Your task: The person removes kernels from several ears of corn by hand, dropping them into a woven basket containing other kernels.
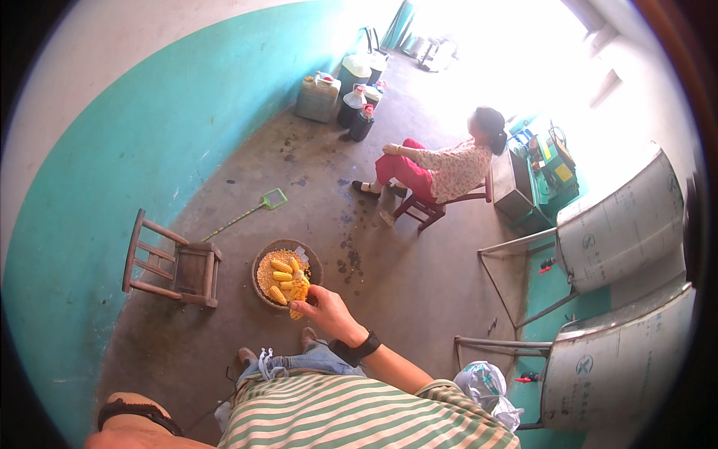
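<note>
My right hand (328, 314) grips an ear of yellow corn (300, 292) between thumb and fingers, above the rim of a round basket (318, 264). Loose corn kernels (266, 273) fill the basket's bottom, and several short yellow corn cobs (282, 276) lie on them. Against the basket's upper right inner wall rests a small pale grey piece (302, 253) that I cannot identify. My left hand (132, 399) shows only in part at the lower left, beside a dark wrist strap; its fingers are hidden.
A wooden chair (193, 272) stands left of the basket, near a green fly swatter (274, 199). Ahead, a person (449, 168) sits on another chair. Jugs (318, 98) line the teal wall. Metal tanks (611, 365) on stands and a plastic bag (482, 387) are at right.
</note>
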Motion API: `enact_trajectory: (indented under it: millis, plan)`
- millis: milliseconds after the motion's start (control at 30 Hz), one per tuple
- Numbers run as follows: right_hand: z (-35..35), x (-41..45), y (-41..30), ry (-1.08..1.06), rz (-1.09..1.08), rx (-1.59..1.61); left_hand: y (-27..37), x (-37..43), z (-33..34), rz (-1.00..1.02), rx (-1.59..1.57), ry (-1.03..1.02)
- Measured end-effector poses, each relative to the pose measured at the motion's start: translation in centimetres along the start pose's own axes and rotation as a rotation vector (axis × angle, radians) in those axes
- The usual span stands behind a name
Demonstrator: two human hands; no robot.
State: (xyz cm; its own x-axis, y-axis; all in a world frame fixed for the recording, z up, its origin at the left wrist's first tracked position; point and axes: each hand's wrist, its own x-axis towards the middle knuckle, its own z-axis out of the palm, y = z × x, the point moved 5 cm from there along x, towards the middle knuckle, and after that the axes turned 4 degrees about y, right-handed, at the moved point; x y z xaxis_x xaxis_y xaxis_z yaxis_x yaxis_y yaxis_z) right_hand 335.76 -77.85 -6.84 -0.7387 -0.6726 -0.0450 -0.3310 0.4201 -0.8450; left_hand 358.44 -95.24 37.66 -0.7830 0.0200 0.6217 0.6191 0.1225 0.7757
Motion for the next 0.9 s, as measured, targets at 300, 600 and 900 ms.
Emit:
enact_trajectory:
  millis: [300, 600, 900]
  plan:
    - [0.4, -0.1, -0.2, -0.005, 0.055, 0.024, -0.3, 0.3, -0.2, -0.002, -0.012, -0.01]
    - [0.6, 0.2, 0.0, 0.018, 0.013, 0.008, -0.3, 0.5, -0.2, 0.002, -0.023, -0.021]
    - [0.6, -0.1, 0.5, 0.025, -0.033, -0.021, -0.5, 0.6, -0.1, -0.003, -0.045, -0.038]
